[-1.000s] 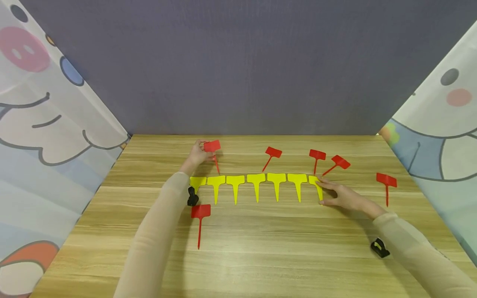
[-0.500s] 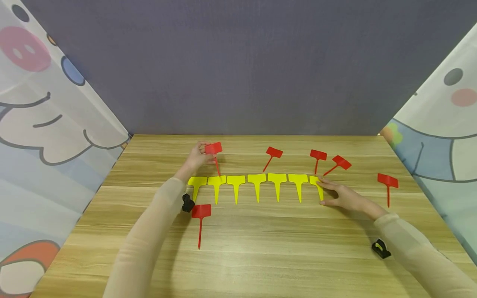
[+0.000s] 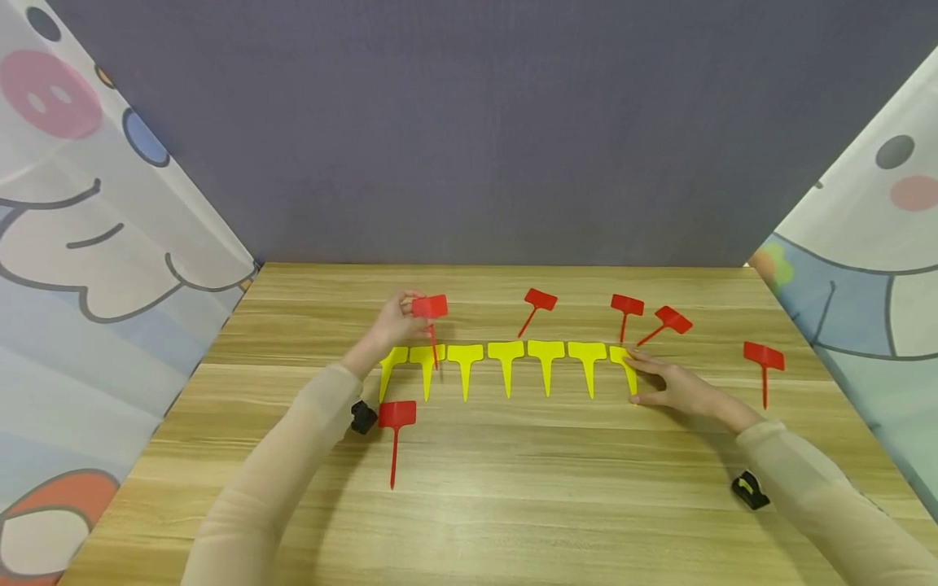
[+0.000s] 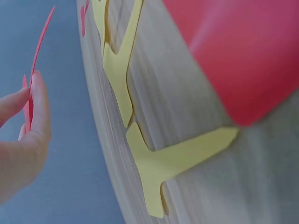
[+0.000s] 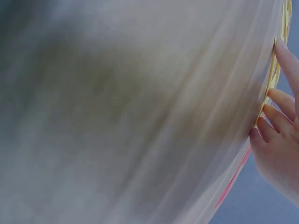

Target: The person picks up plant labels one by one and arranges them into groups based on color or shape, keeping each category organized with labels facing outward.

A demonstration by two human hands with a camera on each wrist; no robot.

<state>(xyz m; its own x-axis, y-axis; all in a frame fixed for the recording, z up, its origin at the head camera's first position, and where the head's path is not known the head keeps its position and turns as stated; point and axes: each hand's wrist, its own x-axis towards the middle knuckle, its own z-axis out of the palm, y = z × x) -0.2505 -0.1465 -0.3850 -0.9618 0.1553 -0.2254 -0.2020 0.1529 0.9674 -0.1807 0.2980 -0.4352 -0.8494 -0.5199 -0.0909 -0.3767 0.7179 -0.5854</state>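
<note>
My left hand point(image 3: 396, 325) pinches a red plant label point(image 3: 429, 307) between thumb and fingers. The label's thin stem points toward me and overlaps the second yellow label from the left in the head view. In the left wrist view this red label point(image 4: 35, 60) shows edge-on, raised over the tabletop. Several yellow T-shaped plant labels point(image 3: 506, 366) lie in a row with their points toward me. At the row's right end, my right hand point(image 3: 677, 388) rests spread fingers on the last yellow label point(image 3: 621, 358), thumb by its pointed end.
Behind the row lie a red label point(image 3: 541, 299), another red label point(image 3: 627, 304) and a slanted one point(image 3: 672, 319). Another red label point(image 3: 764, 356) lies far right, and one more point(image 3: 397, 413) in front of the row's left end. A grey wall point(image 3: 506, 146) backs the wooden table point(image 3: 557, 505).
My left hand has come nearer to me and slightly right with the red label, whose stem now crosses over a yellow label. The right hand has stayed in place.
</note>
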